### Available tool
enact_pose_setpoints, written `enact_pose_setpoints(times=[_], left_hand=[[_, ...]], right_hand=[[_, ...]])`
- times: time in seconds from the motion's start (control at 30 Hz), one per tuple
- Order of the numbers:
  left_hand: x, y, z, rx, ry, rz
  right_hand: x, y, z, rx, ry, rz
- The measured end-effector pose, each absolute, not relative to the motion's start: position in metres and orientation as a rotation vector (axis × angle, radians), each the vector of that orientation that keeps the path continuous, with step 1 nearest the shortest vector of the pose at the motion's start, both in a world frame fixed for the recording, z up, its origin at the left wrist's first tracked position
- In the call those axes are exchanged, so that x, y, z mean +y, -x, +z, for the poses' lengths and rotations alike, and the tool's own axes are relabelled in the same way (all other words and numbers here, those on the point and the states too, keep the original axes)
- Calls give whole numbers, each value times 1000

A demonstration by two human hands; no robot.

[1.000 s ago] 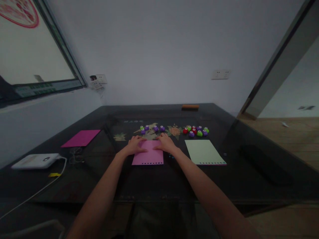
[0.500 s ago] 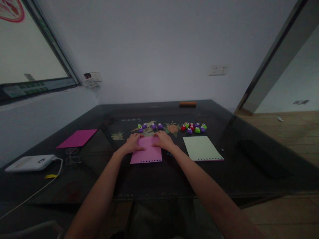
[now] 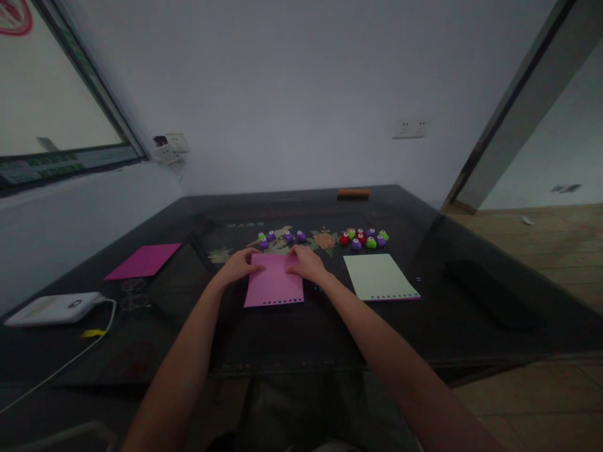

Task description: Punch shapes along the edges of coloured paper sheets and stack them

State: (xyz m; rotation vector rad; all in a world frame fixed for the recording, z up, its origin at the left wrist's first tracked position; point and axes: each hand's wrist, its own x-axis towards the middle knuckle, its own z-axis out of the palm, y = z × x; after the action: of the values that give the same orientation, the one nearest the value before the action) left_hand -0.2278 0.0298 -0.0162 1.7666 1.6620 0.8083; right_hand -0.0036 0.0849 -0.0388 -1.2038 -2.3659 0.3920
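Note:
A pink sheet of paper (image 3: 274, 282) lies on the dark table, its row of punched holes along the near edge. My left hand (image 3: 239, 264) grips its far left corner, thumb lying over the paper. At the far right corner my right hand (image 3: 306, 263) holds the same sheet, thumb on top and fingers curled at the edge. Beyond the hands stand small purple toy figures (image 3: 289, 236) with single white eyes, and a green one (image 3: 261, 236) among them. To the right of my right hand lies a pale green sheet (image 3: 378, 276), also with punched holes on its near side.
Several red, green and purple toys (image 3: 360, 238) cluster behind the pale sheet. A magenta sheet (image 3: 144, 261), clear glasses (image 3: 134, 294) and a white device with a cable (image 3: 54, 309) lie left. A black slab (image 3: 490, 292) is right; a brown bar (image 3: 353, 193) lies at the back.
My left hand has slid slightly outward, toward the pink sheet's left edge, uncovering more of it. My right hand keeps its place on the sheet. The camera view has shifted slightly.

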Motion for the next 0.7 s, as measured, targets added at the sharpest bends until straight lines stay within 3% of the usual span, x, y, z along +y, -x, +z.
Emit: enact_pose_setpoints(times=[0.4,0.7], left_hand=[[28,239,-8,1679,-1616,771],[30,243,-5,1781,-1550,1026]], right_hand=[[90,0,-39,-2160,1133,639],[101,-6,-38,-1832,818,1561]])
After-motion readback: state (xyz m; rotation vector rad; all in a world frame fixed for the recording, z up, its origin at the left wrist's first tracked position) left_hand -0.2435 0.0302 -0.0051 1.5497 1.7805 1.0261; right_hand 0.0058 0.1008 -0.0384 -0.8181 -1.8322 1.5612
